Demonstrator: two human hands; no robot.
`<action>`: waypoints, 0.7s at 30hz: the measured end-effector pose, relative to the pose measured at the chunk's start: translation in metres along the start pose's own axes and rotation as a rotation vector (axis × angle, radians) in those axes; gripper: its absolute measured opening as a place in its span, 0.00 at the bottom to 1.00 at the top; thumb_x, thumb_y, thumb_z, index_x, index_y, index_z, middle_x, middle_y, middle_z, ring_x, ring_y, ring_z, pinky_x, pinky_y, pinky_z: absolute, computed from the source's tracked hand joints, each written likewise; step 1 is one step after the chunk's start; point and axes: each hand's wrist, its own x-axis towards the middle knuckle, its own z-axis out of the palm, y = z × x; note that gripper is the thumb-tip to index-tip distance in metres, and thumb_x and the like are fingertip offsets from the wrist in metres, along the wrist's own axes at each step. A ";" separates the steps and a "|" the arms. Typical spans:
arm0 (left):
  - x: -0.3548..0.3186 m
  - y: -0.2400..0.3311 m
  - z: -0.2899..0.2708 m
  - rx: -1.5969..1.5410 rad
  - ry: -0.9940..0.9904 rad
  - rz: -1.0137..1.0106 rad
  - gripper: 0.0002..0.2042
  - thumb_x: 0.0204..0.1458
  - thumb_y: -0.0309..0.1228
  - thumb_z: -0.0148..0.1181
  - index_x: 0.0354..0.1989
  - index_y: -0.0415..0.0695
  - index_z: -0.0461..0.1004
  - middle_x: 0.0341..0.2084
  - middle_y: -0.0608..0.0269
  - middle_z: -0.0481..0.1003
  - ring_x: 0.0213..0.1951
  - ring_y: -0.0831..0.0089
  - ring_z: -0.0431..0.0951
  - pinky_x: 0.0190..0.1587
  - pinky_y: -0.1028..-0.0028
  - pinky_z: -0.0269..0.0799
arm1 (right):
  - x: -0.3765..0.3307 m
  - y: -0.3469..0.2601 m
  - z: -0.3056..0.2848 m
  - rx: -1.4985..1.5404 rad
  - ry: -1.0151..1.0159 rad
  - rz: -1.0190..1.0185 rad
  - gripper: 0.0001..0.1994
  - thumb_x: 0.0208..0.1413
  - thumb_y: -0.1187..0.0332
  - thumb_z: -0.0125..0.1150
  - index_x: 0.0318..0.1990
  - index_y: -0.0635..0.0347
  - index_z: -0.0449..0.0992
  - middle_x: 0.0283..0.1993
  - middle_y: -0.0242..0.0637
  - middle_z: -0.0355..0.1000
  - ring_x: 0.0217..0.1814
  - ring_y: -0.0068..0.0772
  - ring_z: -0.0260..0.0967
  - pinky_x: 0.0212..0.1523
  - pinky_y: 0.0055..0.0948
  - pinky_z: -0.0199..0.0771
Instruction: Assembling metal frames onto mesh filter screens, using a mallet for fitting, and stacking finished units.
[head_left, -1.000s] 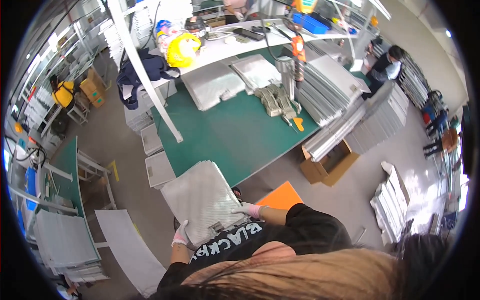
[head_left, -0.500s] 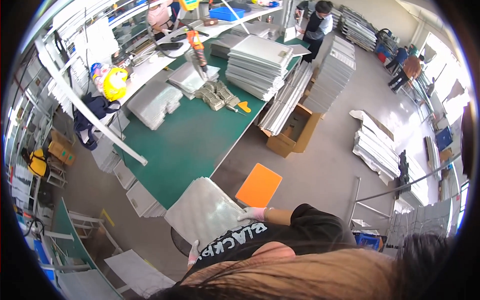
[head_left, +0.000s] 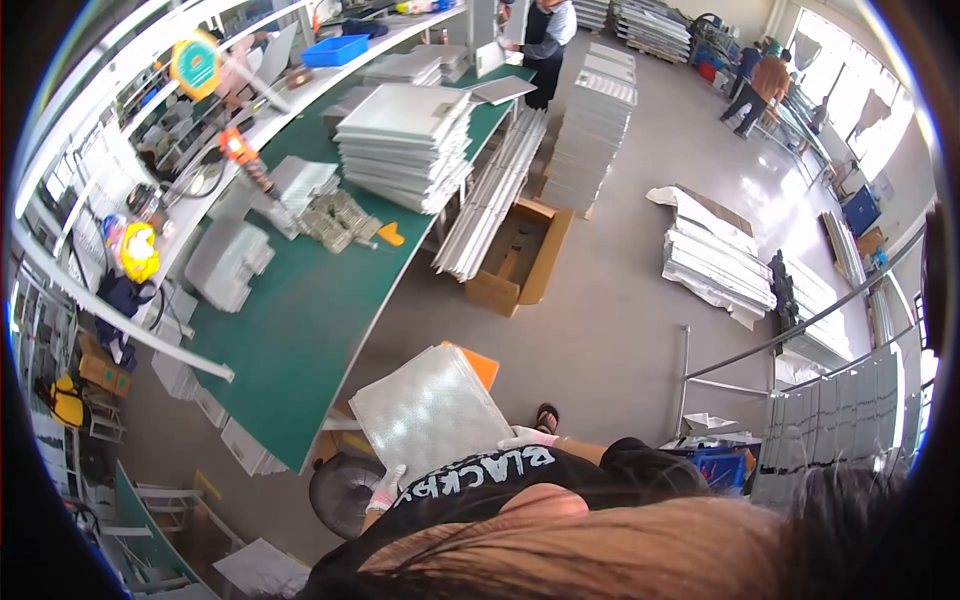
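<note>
Both gloved hands, left hand (head_left: 386, 490) and right hand (head_left: 527, 438), are pinching the perforated metal panel (head_left: 430, 412) near the chest; swinging it could be clipping the green table (head_left: 300, 320) edge on the left.

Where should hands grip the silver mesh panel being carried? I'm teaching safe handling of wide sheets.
Probably the two near corners, one from each side, as now: left hand, right hand. The mesh panel is broad, flat and thin, so a wide grip should steady it.
</note>
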 end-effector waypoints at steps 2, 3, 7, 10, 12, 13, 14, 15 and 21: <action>0.022 -0.002 0.036 0.060 -0.033 0.014 0.25 0.57 0.38 0.58 0.61 0.38 0.66 0.55 0.56 0.72 0.53 0.61 0.73 0.57 0.64 0.68 | -0.013 0.005 -0.048 -0.052 0.065 -0.004 0.38 0.50 0.52 0.70 0.60 0.75 0.65 0.55 0.47 0.73 0.56 0.33 0.71 0.59 0.31 0.68; 0.037 -0.003 0.057 0.081 -0.043 0.026 0.25 0.57 0.38 0.58 0.61 0.38 0.66 0.55 0.56 0.72 0.53 0.61 0.73 0.56 0.65 0.68 | -0.021 -0.002 -0.071 -0.039 0.092 -0.022 0.38 0.50 0.52 0.70 0.60 0.75 0.65 0.55 0.47 0.73 0.56 0.34 0.71 0.58 0.31 0.68; 0.104 0.006 0.149 -0.057 -0.050 -0.065 0.23 0.56 0.40 0.61 0.56 0.39 0.71 0.47 0.59 0.75 0.47 0.66 0.74 0.51 0.68 0.69 | -0.117 0.023 -0.179 0.014 0.180 -0.078 0.37 0.51 0.52 0.69 0.60 0.75 0.65 0.55 0.47 0.73 0.56 0.34 0.71 0.58 0.32 0.68; 0.163 0.022 0.194 -0.051 -0.139 -0.235 0.23 0.55 0.43 0.63 0.53 0.39 0.73 0.45 0.60 0.76 0.46 0.67 0.74 0.50 0.68 0.70 | -0.119 0.038 -0.172 0.113 0.267 -0.116 0.37 0.52 0.52 0.69 0.60 0.74 0.65 0.55 0.47 0.72 0.56 0.34 0.71 0.58 0.32 0.68; 0.177 0.058 0.258 -0.116 -0.199 -0.370 0.28 0.55 0.44 0.62 0.59 0.37 0.69 0.52 0.58 0.74 0.55 0.69 0.71 0.58 0.69 0.65 | -0.178 0.080 -0.227 0.125 0.321 -0.122 0.37 0.52 0.52 0.68 0.60 0.74 0.65 0.55 0.47 0.72 0.56 0.34 0.71 0.58 0.32 0.68; 0.185 0.071 0.281 -0.115 -0.184 -0.359 0.28 0.55 0.44 0.62 0.59 0.37 0.69 0.52 0.58 0.74 0.55 0.69 0.71 0.58 0.69 0.65 | -0.180 0.083 -0.241 0.141 0.330 -0.138 0.37 0.52 0.52 0.68 0.60 0.74 0.65 0.54 0.47 0.72 0.56 0.34 0.71 0.58 0.32 0.68; 0.199 0.080 0.300 0.123 -0.207 -0.211 0.25 0.56 0.42 0.61 0.58 0.38 0.70 0.50 0.59 0.75 0.52 0.69 0.73 0.57 0.68 0.67 | -0.182 0.079 -0.252 0.156 0.348 -0.151 0.36 0.52 0.52 0.68 0.60 0.74 0.65 0.54 0.47 0.72 0.56 0.34 0.71 0.58 0.32 0.68; 0.213 0.089 0.318 0.361 -0.226 -0.062 0.22 0.58 0.41 0.59 0.56 0.40 0.71 0.48 0.59 0.76 0.49 0.69 0.75 0.56 0.67 0.69 | -0.183 0.075 -0.263 0.173 0.367 -0.163 0.36 0.52 0.52 0.68 0.60 0.74 0.65 0.54 0.47 0.72 0.55 0.34 0.71 0.58 0.32 0.68; 0.240 0.147 0.437 0.242 -0.416 -0.155 0.29 0.55 0.40 0.63 0.61 0.38 0.66 0.54 0.59 0.72 0.54 0.68 0.71 0.59 0.68 0.66 | -0.175 0.033 -0.324 0.239 0.489 -0.219 0.35 0.53 0.53 0.67 0.60 0.74 0.66 0.54 0.47 0.72 0.55 0.35 0.70 0.58 0.32 0.68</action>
